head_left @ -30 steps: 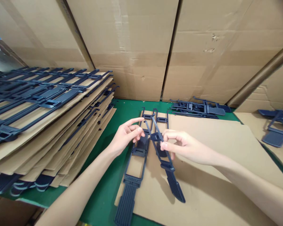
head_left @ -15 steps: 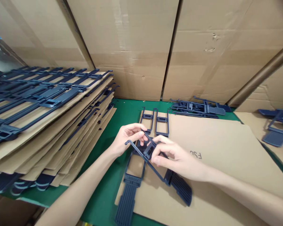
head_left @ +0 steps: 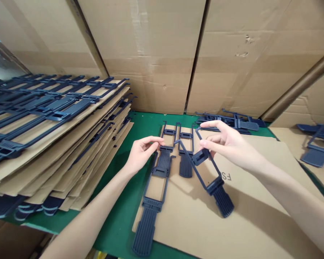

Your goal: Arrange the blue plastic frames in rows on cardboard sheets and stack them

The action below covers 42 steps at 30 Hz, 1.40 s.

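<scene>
Between its thumb and fingers my right hand (head_left: pixel 221 142) grips a dark blue plastic frame (head_left: pixel 201 157), near the hooked upper end. The frame hangs tilted over a cardboard sheet (head_left: pixel 189 223), its ribbed foot pointing down to the right. To the left, my left hand (head_left: pixel 143 154) has thumb and index finger stretched out and holds nothing. Beside it on the sheet lies a similar frame (head_left: pixel 152 205) along the left edge. Two more frames lie farther back, one (head_left: pixel 166 158) close to my left fingertips and another (head_left: pixel 185 169) right of it.
A tall stack of cardboard sheets layered with dark frames (head_left: pixel 78 144) stands at the left on the green table (head_left: pixel 113 216). Loose frames lie in a pile (head_left: pixel 240 122) at the back right, and others (head_left: pixel 315 158) at the far right. Large cardboard boxes (head_left: pixel 148 54) stand behind.
My right hand has moved right and away from my left hand, carrying the frame with it. My left hand has let go of the frame and moved slightly left.
</scene>
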### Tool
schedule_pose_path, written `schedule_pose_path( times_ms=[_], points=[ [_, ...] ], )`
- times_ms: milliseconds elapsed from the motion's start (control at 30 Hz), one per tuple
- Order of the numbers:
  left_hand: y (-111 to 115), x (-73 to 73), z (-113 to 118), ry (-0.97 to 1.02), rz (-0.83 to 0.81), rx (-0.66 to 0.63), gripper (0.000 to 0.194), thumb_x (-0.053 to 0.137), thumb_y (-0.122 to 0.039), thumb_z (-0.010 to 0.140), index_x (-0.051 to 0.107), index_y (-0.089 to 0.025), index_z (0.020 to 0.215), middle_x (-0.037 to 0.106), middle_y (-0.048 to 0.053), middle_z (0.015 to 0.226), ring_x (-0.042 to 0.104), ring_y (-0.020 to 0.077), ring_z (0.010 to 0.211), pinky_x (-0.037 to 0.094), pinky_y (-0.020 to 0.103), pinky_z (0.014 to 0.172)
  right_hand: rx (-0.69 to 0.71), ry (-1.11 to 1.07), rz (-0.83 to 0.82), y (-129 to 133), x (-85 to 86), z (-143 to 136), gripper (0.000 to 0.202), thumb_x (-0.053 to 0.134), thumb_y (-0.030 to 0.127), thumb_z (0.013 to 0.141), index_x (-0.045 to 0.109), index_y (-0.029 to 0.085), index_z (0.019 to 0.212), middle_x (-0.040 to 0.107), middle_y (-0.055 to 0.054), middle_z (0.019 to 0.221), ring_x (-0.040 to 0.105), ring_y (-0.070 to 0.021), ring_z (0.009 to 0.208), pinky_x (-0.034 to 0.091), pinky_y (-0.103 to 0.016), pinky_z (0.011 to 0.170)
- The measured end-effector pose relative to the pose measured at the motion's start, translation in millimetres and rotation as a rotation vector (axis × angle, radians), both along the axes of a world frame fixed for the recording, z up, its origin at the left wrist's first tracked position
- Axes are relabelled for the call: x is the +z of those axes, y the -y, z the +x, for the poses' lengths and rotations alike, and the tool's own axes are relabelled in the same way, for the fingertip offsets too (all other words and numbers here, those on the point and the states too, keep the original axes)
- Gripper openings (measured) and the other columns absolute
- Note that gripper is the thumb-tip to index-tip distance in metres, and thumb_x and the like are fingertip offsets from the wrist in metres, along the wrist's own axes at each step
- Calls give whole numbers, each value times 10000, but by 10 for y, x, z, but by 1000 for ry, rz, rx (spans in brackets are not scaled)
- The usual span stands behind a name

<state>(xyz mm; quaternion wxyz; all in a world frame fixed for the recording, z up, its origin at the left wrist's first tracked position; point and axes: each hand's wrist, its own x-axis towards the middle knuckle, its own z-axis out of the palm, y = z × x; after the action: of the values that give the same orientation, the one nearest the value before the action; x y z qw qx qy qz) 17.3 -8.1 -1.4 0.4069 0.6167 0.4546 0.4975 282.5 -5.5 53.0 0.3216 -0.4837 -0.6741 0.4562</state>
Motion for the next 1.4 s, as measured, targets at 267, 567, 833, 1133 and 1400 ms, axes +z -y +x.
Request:
schedule_pose_path(
  times_ms=[267,567,833,1133,1400],
  points=[
    [-30,-26,-15,-255,161,3,183,561,-256,854,733,-200,887,696,56,905,616,216,907,451,345,865,-85,-9,-17,-238,-86,159,597,787,425,637,506,203,1114,632,-8,724,645,-185,611,560,-293,505],
    [-56,-63,-30,-37,2,58,192,631,-314,809,716,-183,919,721,63,907,639,221,933,453,340,898,58,1,-26,-294,-135,216,334,709,441,734,665,162,912,713,-83,824,691,-229,778,585,-360,697],
    [-75,-106,-54,-233,113,28,197,540,-275,860,697,-187,941,706,56,933,627,227,933,442,368,905,202,141,-31,-319,-205,278,214,678,341,759,731,177,886,732,-63,824,702,-226,776,571,-363,758],
    [21,-21,31,-472,285,-131,281,504,-199,886,622,-193,1140,705,54,998,554,221,1011,421,356,916,105,-302,-259,-167,-292,-23,310,788,355,667,704,143,877,736,-87,826,710,-228,800,566,-375,808],
    [30,-38,32,-547,355,-224,192,515,-216,907,665,-195,1025,690,53,991,539,216,980,443,363,876,-27,-163,-213,-135,-383,-92,252,770,304,662,681,126,818,727,-85,740,709,-211,737,587,-329,742]
  ],
)
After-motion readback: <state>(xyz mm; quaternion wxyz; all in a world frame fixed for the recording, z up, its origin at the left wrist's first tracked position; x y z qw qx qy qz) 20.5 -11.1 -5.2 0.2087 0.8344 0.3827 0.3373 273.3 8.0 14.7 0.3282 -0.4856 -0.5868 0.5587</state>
